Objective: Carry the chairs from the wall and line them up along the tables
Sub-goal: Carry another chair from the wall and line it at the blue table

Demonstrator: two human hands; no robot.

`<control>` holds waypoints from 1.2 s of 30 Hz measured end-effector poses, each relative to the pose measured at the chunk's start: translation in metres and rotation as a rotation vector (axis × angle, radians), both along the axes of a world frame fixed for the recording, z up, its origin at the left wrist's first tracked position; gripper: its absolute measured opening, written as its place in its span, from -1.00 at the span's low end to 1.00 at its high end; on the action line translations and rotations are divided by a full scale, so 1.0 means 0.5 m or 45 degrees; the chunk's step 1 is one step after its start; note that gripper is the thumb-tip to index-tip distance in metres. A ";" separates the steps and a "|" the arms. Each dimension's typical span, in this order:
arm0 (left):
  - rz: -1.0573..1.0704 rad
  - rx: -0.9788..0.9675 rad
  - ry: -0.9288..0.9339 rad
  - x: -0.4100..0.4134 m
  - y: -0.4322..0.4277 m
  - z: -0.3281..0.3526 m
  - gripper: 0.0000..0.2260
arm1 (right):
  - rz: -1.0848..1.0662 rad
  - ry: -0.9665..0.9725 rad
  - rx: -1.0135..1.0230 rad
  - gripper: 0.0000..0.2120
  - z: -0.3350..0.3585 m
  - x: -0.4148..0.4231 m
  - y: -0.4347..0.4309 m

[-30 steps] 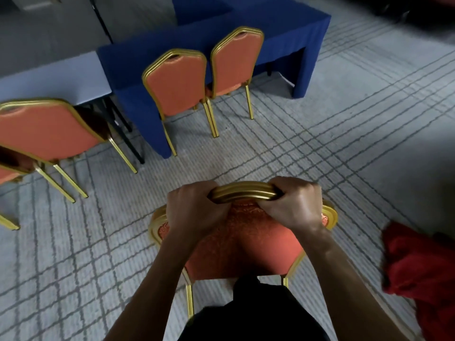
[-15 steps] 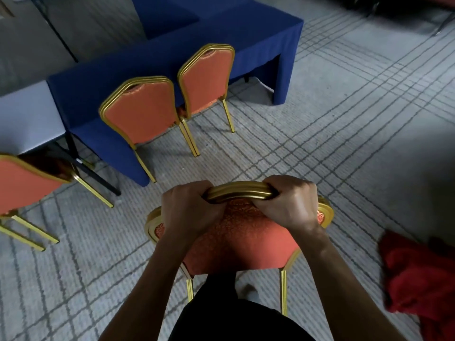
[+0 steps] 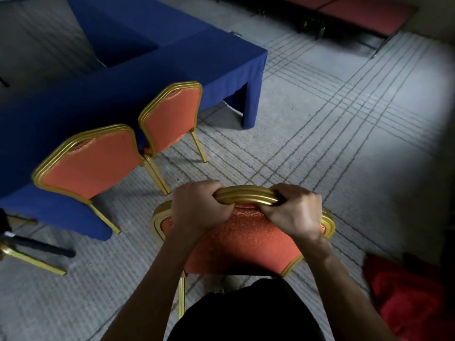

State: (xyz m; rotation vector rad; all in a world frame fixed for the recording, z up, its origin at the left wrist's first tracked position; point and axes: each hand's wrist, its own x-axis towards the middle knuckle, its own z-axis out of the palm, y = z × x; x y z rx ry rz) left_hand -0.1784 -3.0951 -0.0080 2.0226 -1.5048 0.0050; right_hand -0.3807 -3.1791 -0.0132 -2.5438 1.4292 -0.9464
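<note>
I hold an orange chair (image 3: 243,244) with a gold frame in front of me, its backrest towards me. My left hand (image 3: 197,207) grips the left part of the top rail and my right hand (image 3: 293,212) grips the right part. Two matching chairs stand along the blue-draped table (image 3: 138,77): one (image 3: 91,166) at the left and one (image 3: 172,119) beside it, further back. The free end of the table lies ahead and to the right of those chairs.
Grey carpet with a line pattern covers the floor, open ahead and to the right. A red cloth heap (image 3: 408,294) lies at the lower right. A gold chair leg (image 3: 32,260) and a black table leg (image 3: 41,247) show at the left edge. Dark furniture (image 3: 349,13) stands at the top right.
The view has swung right and forward: the two lined-up chairs and the table have slid left, the far-left chair has almost left the frame. My grip on the chair is unchanged.
</note>
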 end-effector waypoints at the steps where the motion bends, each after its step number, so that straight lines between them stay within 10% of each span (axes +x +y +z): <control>1: -0.027 -0.027 -0.009 0.010 -0.025 0.003 -0.67 | -0.012 -0.011 -0.009 -0.69 0.002 0.008 -0.020; 36: 0.061 -0.049 0.071 0.225 -1.114 -0.012 -0.58 | 0.121 -0.098 0.023 -0.78 -0.011 0.239 -1.153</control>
